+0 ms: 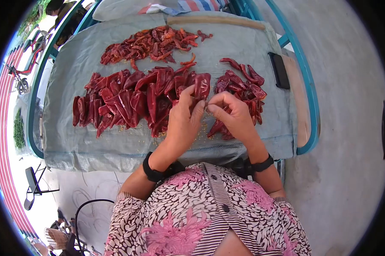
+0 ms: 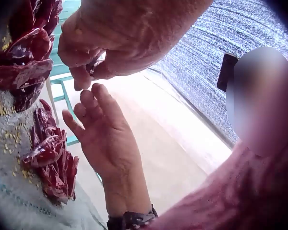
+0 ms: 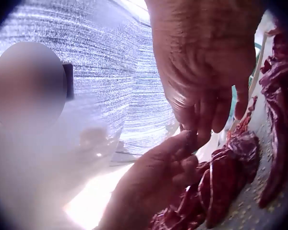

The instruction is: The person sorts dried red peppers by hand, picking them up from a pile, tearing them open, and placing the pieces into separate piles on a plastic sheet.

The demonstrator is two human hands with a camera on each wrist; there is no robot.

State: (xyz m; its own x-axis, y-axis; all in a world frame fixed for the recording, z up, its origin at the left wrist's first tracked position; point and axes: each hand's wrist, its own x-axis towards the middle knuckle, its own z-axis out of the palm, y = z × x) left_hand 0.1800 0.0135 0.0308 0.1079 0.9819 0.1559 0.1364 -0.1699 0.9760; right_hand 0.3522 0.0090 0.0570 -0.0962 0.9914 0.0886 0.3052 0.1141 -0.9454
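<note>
Red pepper stands up from the left hand, its low end clamped in that grip. Right hand just beside it: thumb and index tips together; can't tell if anything is between them. Pepper is deep red, glossy, wrinkled, with pale glare spots. Large pepper pile lies on the bench, left of the grip.

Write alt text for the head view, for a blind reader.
Two bare hands meet over a grey-green woven sheet: the left hand holds a shiny dark red pepper, the right hand close beside it. Around them lie a wide heap of red peppers, a heap of smaller red pieces, another pepper heap and a black phone.
</note>
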